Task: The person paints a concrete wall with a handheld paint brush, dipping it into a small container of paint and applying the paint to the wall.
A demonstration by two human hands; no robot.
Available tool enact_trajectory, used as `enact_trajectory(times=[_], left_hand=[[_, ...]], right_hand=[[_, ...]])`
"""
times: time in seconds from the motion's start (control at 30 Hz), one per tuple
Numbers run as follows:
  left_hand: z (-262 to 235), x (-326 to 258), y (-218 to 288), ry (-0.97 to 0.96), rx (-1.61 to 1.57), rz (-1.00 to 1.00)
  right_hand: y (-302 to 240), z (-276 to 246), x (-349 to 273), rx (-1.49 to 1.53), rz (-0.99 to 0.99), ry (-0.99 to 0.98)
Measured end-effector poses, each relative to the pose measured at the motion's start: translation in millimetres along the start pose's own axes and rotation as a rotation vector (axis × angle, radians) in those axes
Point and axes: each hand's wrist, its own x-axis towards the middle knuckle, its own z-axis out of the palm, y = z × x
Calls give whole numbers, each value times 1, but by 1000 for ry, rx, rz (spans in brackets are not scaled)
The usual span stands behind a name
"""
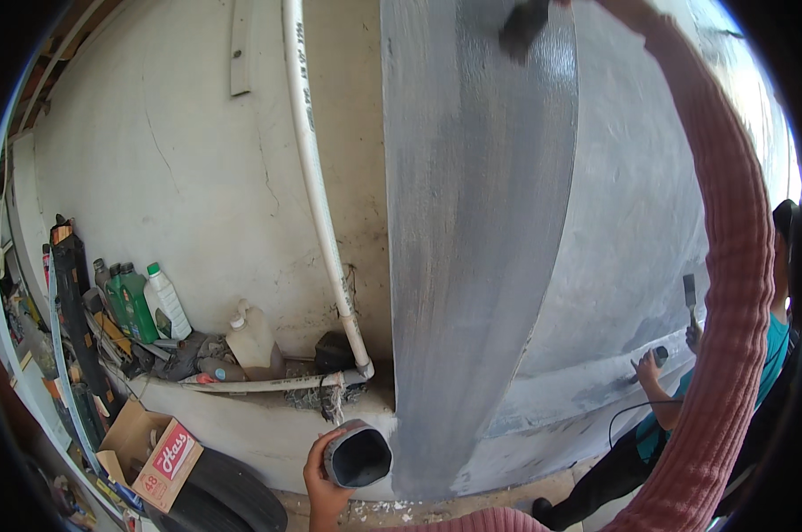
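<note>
My left hand (323, 474), low in the middle, is wrapped round an open-topped grey cup (333, 458) tilted toward me. Its inside is dark, and I cannot make out how much is in it. At the top edge my right hand (627, 9) is partly cut off by the picture. From it a dark paintbrush (525, 31) reaches to the upper part of a grey-coated pillar (472, 222), bristles against the surface. Wet gloss shows on the pillar beside the bristles, with streaky vertical strokes below.
At right, a person in a teal shirt (773, 355) holds a small cup (660, 355) and a brush (690, 293) by the grey wall. A white pipe (317, 177) runs down at left, above bottles (166, 301), a jug (253, 341), a cardboard box (122, 434) and a tyre (233, 483).
</note>
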Motion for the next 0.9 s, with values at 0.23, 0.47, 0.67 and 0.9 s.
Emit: enact_trajectory(times=[0.23,0.47,0.67,0.9], left_hand=[[8,8,-14,-85,54,-35],[14,10,-13,-121,-33,-45],[17,11,-28,-121,-62,-117],[23,3,-20,-105,-60,-39]], right_hand=[[29,28,-72,-450,-491,392],[63,180,-302,-655,-709,146],[44,201,-379,6,66,-273],[75,79,-186,-5,154,-217]])
